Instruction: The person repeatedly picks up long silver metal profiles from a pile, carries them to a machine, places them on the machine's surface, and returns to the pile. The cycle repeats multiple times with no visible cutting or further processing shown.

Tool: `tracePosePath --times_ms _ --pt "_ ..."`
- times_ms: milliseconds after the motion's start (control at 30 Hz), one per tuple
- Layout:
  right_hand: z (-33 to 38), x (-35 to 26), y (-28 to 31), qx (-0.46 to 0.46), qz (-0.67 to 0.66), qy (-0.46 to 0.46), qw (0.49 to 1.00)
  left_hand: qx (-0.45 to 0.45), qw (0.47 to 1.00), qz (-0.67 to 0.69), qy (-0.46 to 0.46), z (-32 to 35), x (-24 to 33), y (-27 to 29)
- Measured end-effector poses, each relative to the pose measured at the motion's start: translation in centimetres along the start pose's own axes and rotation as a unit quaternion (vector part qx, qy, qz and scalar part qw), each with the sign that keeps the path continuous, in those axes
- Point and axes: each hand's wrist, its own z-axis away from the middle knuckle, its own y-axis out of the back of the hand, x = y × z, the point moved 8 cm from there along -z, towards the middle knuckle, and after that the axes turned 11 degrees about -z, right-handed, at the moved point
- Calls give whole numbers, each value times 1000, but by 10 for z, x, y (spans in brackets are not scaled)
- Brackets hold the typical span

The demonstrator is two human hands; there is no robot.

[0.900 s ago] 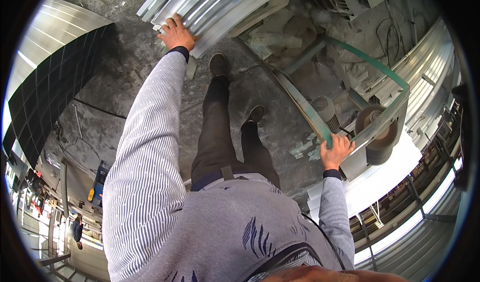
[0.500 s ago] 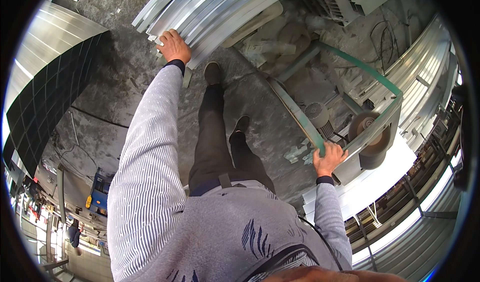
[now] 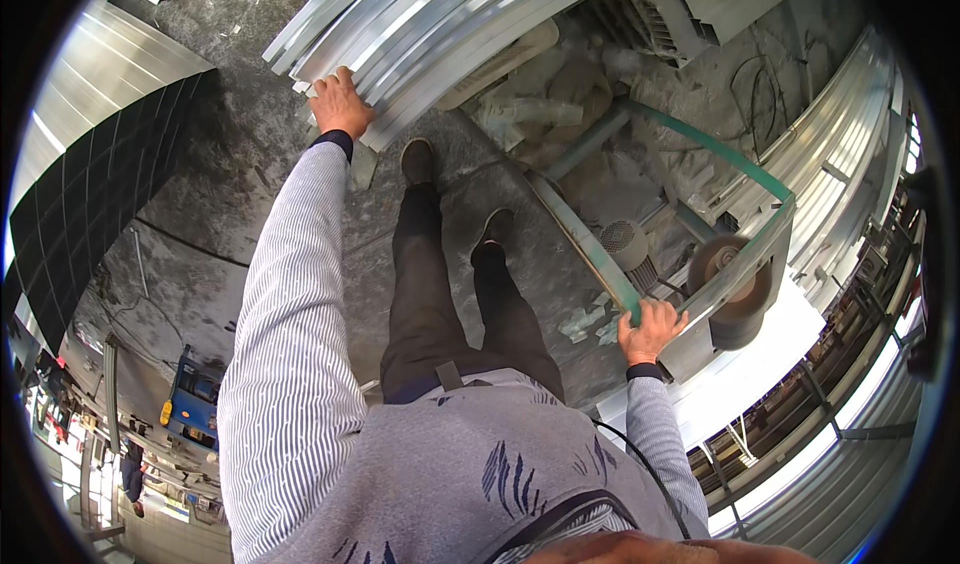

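Note:
At the upper left of the middle, my left hand [image 3: 342, 106] is closed over the near end of a stack of long silvery metal profiles [image 3: 450, 39]. Its fingers curl over the outermost pieces, and their tips are partly hidden. My right hand [image 3: 652, 332] grips the near corner of a green metal frame [image 3: 700, 142] to the right. Inside that frame, just beyond this hand, are a motor with a round vented cover [image 3: 626, 245] and a brown, dusty wheel [image 3: 722, 268].
My shoes [image 3: 419, 162] stand on the dusty grey floor [image 3: 370, 219] between the stack and the frame. More long profiles [image 3: 835, 129] lie at the far right. A dark gridded panel [image 3: 100, 194] curves along the left, with a blue machine [image 3: 193, 404] below it. Another person [image 3: 132, 474] is at the lower left.
My right foot has stepped a little forward and the view has shifted slightly. Both hands keep their places, the left on the profiles and the right on the green frame.

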Motion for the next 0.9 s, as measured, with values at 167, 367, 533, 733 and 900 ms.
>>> tracePosePath --times_ms 167,367,533,733,900 --pt "0 -1 0 0 1 9 1000 -13 999 46 -23 12 2 3" --pt "-1 -3 3 8 9 16 1000 -65 984 159 -46 62 28 20" --pt "0 -6 11 19 -12 9 1000 -116 961 245 -55 128 74 44" --pt "4 -9 28 40 -39 12 998 -175 911 373 -14 233 99 53" --pt "15 1 35 72 -126 39 989 -183 879 440 -12 346 98 66"
